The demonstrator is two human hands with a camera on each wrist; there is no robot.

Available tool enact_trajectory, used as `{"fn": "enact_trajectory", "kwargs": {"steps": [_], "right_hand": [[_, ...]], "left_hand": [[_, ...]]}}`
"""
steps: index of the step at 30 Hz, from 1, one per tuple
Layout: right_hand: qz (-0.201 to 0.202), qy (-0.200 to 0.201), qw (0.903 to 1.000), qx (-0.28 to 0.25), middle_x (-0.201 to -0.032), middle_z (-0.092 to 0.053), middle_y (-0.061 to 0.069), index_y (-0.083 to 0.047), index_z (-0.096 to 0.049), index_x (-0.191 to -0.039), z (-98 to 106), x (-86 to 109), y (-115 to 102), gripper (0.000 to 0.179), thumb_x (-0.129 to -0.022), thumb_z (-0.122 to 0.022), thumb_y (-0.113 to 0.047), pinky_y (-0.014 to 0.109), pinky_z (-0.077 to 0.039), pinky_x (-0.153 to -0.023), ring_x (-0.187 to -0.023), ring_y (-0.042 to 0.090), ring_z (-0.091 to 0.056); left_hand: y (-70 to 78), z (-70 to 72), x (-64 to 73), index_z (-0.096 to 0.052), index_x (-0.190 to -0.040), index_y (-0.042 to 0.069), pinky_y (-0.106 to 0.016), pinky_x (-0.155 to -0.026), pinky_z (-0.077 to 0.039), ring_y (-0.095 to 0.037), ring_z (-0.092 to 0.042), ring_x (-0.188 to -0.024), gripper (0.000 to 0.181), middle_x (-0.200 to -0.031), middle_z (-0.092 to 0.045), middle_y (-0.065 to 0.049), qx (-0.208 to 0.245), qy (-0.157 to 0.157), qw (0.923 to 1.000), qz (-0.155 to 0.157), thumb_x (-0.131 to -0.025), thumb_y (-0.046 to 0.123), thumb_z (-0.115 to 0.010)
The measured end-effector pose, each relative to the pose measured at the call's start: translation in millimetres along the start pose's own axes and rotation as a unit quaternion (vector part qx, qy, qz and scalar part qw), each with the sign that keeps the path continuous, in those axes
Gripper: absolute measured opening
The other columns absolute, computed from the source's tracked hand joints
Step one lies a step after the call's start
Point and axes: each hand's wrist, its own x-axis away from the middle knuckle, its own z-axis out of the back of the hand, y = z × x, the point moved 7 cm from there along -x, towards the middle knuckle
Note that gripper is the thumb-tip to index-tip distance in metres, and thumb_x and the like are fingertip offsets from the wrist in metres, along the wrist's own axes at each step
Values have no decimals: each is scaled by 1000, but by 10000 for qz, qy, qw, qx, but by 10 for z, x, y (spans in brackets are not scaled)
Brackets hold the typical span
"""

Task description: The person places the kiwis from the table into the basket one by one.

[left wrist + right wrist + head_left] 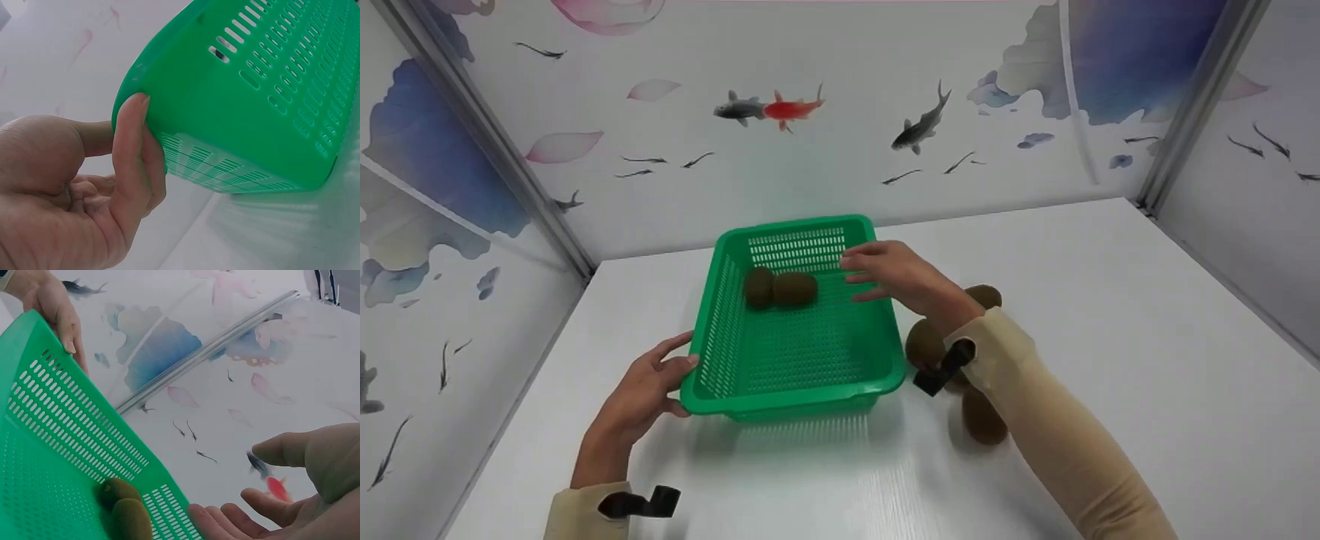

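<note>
A green plastic basket [802,390] with slotted walls stands on the white table. Two brown kiwifruits [795,289] lie side by side in its far left part. My left hand [641,394] holds the rim at the near left corner; in the left wrist view its fingertips [135,112] press against the green wall. Over the basket's right side hovers my right hand [896,274], fingers spread and nothing in them, as the right wrist view also shows. More kiwifruits [984,416] lie on the table right of the basket, partly hidden under my right wrist.
The white table [1125,360] extends to the right and in front of the basket. White panels [825,180] printed with fish and petals close off the back and both sides, joined by metal posts [1200,105]. A black strap piece [945,367] sticks out from my right sleeve.
</note>
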Motion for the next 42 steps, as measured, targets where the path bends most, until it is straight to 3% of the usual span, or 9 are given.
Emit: {"fn": "enact_trajectory", "kwargs": {"steps": [9, 18, 29, 36, 42], "right_hand": [[164, 236, 9974, 661, -144, -53, 14, -7, -48, -144, 218, 241, 103, 51, -101, -60, -32, 43, -52, -104, -133, 30, -55], [218, 763, 9939, 767, -144, -53, 13, -7, -49, -142, 400, 524, 185, 50, -99, -63, -29, 43, -54, -102, -130, 31, -58], [364, 704, 9905, 1125, -142, -55, 13, -7, -54, -138, 555, 872, 226, 47, -98, -64, -31, 43, -52, -104, -119, 27, -62], [135, 750, 9894, 1236, -139, -57, 13, -13, -54, -138, 645, 1085, 329, 51, -96, -66, -39, 51, -46, -110, -110, 27, -67], [239, 841, 9871, 1340, -135, -61, 14, -11, -57, -135, 776, 1220, 397, 48, -96, -67, -37, 38, -54, -97, -110, 27, -65]], "left_hand": [[-4, 2, 4, -24, -158, 10, -28, -60, -58, -18, -72, -93, 62, -120, -67, -14, 3, 13, 10000, 49, -105, 27, -52], [-9, -3, -3, -24, -158, 10, -27, -60, -58, -17, -72, -91, 62, -115, -69, -11, -2, -5, 10000, 36, -105, 27, -52], [-10, -2, -7, -23, -158, 11, -27, -59, -57, -17, -72, -89, 63, -111, -70, -9, 17, 4, 10000, 72, -105, 27, -52], [-21, 7, 6, -23, -158, 11, -27, -59, -57, -17, -72, -90, 62, -113, -69, -10, -38, 4, 10000, 81, -106, 28, -51], [-10, 0, -1, -23, -158, 12, -26, -59, -57, -17, -72, -88, 62, -111, -69, -9, -16, -1, 10000, 83, -106, 28, -51]]}}
